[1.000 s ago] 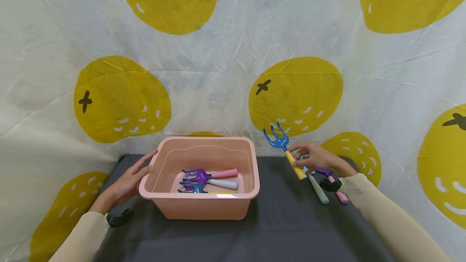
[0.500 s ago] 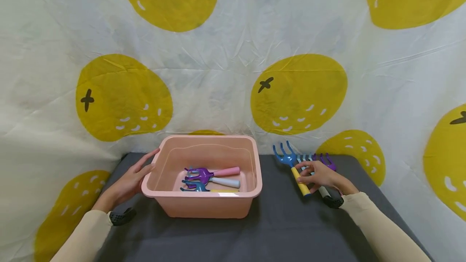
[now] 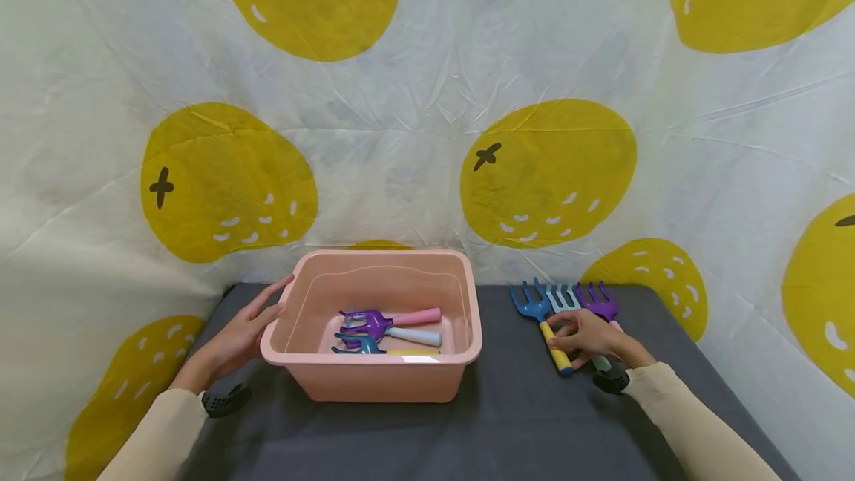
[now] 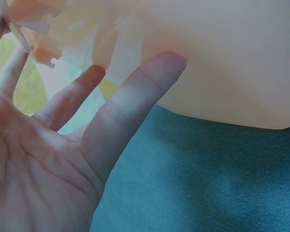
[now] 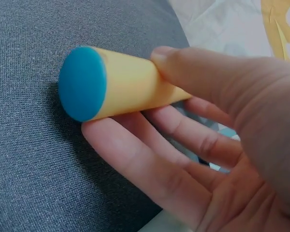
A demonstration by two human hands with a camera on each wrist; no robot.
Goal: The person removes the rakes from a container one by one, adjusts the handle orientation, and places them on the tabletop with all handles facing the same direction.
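Note:
On the right of the dark cloth, my right hand (image 3: 588,336) pinches the yellow handle of a blue toy hand fork (image 3: 532,309). Thumb and fingers lie on opposite sides of that yellow handle (image 5: 128,82) in the right wrist view, low over the cloth, its blue end cap facing the camera. Beside it lie a light blue fork (image 3: 564,298), partly under the hand, and a purple fork (image 3: 603,308). At the left, my left hand (image 3: 230,336) rests against the pink plastic tub (image 3: 367,381), straight thumb (image 4: 140,92) on its outer wall and fingers spread.
Inside the tub lie several hand forks, among them a purple fork (image 3: 374,325) and a blue fork (image 3: 365,344). The dark cloth (image 3: 521,429) runs back to a white curtain (image 3: 394,184) with yellow fruit prints.
My right hand has lowered the blue fork from the air to the cloth, left of the light blue and purple forks. The left hand stays at the tub.

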